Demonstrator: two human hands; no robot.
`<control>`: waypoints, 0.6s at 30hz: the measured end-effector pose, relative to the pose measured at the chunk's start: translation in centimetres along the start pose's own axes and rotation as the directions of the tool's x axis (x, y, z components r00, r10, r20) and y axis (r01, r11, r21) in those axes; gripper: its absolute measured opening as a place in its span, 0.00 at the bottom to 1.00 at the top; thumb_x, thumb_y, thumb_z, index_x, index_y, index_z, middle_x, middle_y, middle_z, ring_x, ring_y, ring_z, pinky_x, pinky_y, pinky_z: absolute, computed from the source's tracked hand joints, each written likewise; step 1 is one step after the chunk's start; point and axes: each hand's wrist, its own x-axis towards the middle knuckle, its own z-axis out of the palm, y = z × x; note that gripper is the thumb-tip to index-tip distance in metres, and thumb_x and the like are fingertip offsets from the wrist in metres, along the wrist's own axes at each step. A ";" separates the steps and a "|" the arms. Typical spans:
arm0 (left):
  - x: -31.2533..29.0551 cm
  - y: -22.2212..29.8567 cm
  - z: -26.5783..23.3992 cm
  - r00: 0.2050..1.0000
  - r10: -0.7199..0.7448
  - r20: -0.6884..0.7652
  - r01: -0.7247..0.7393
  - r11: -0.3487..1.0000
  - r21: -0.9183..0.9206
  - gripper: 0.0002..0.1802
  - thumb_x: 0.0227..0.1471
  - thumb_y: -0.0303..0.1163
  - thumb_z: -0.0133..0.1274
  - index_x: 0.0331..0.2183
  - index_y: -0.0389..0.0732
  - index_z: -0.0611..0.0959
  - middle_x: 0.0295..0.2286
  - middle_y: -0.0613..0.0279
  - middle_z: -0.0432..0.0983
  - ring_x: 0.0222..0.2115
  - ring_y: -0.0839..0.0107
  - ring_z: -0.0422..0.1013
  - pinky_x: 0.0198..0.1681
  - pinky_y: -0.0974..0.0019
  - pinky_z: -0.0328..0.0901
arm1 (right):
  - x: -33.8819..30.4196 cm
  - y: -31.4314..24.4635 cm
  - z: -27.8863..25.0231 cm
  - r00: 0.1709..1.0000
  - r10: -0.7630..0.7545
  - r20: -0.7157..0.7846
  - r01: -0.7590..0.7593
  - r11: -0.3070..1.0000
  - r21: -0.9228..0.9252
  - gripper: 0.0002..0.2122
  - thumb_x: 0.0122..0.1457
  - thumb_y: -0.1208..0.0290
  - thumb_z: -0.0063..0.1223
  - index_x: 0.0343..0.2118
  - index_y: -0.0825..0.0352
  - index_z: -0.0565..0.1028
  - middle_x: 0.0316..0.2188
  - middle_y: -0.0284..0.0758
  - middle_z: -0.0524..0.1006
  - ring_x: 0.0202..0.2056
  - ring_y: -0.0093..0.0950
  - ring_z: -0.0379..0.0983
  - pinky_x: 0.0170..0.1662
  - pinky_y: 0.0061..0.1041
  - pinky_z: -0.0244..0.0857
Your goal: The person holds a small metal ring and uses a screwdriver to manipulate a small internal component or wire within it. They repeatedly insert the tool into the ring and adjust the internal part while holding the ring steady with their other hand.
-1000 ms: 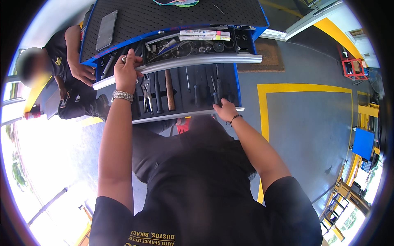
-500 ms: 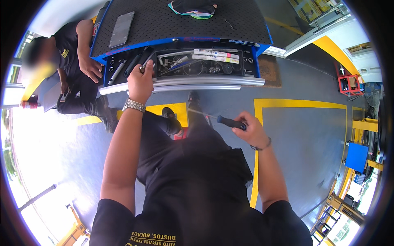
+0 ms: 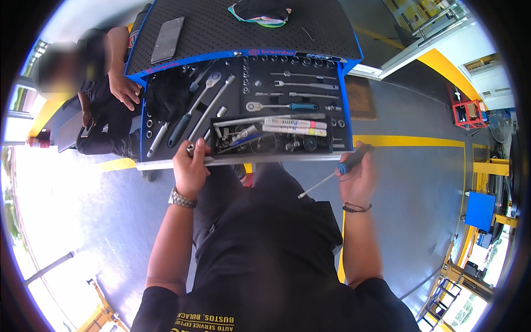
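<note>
A blue tool cabinet's drawer [image 3: 276,157] stands pulled out, its foam lining holding ratchets, extension bars and sockets. My left hand [image 3: 189,169] is closed at its front edge, left of the middle; a small shiny metal piece [image 3: 191,148] shows between thumb and forefinger. Off the drawer's front right corner, my right hand [image 3: 358,180] grips a screwdriver [image 3: 349,161] by its dark blue and black handle. Its shaft points down and left toward my body. Inside the drawer, a black tray [image 3: 217,148] bears paint markers [image 3: 295,126] and loose metal parts.
On the cabinet's perforated black top [image 3: 215,41] lie a grey tablet-like slab [image 3: 167,40] and a bundled dark cloth [image 3: 260,12]. A co-worker's hand [image 3: 126,91] rests by the cabinet's left side. A red rack [image 3: 469,113] stands far right.
The drawer has come out toward me with my left hand at its edge, baring the tools inside. My right hand has shifted right, and the screwdriver's tip now points down toward me.
</note>
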 end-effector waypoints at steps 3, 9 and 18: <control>0.0 -0.2 0.0 1.000 -0.026 0.009 0.027 0.999 -0.030 0.21 0.61 0.43 0.51 0.27 0.34 0.76 0.19 0.62 0.77 0.12 0.80 0.67 0.14 0.74 0.61 | 2.2 0.5 1.5 0.999 0.041 -0.023 -0.042 0.999 -0.020 0.21 0.68 0.55 0.40 0.55 0.67 0.63 0.30 0.41 0.76 0.28 0.26 0.72 0.28 0.25 0.68; -0.4 -0.1 0.0 0.996 -0.077 0.037 0.079 0.995 -0.061 0.20 0.61 0.43 0.52 0.30 0.32 0.78 0.21 0.61 0.77 0.13 0.80 0.69 0.15 0.74 0.63 | 5.0 0.2 5.6 0.996 0.087 0.020 -0.086 0.995 -0.045 0.24 0.65 0.59 0.48 0.60 0.63 0.60 0.31 0.37 0.75 0.24 0.22 0.71 0.27 0.21 0.68; -2.0 4.0 0.0 0.996 -0.033 -0.080 -0.036 0.686 -0.726 0.26 0.66 0.53 0.36 0.27 0.40 0.69 0.25 0.56 0.69 0.19 0.68 0.69 0.18 0.71 0.62 | 7.7 -2.4 10.9 0.955 0.080 0.285 -0.112 0.989 0.098 0.25 0.63 0.66 0.52 0.60 0.65 0.58 0.36 0.36 0.70 0.31 0.27 0.74 0.30 0.24 0.69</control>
